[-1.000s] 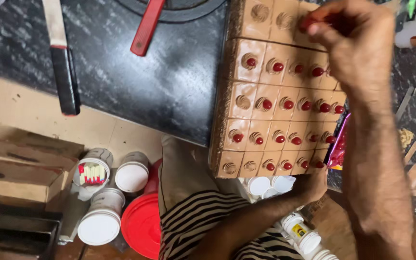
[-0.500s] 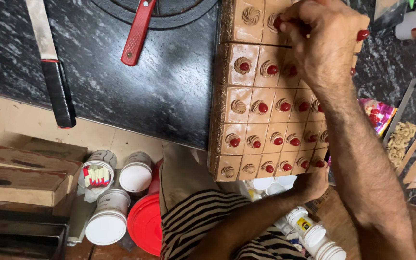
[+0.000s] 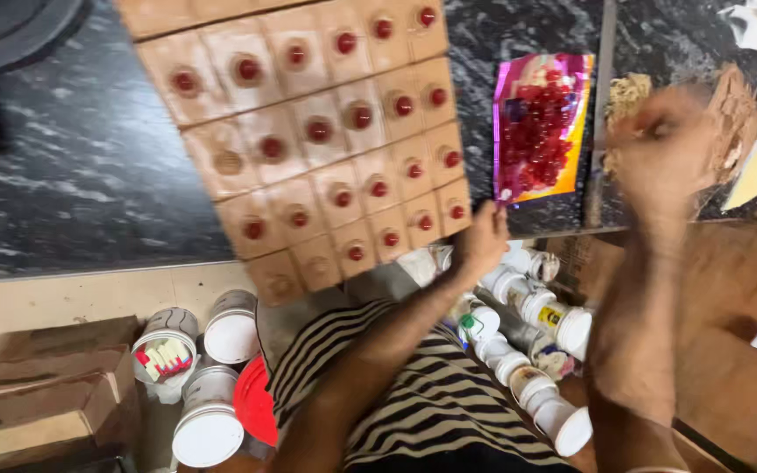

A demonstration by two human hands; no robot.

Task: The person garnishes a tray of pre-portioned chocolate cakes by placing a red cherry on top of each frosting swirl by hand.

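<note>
Right of tray (image 3: 308, 149), right hand (image 3: 659, 144) now off it, blurred, grip unclear; left hand (image 3: 481, 241) grips tray corner; pouch (image 3: 541, 123) holds red beads.

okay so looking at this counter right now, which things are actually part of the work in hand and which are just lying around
In use:
- brown squares slab with red beads pressed in
- left hand at its corner
- right hand, blurred, beside the open bead packet

Lying about:
- white-lidded jars
- small bottles
- red lid
- cardboard boxes
</note>
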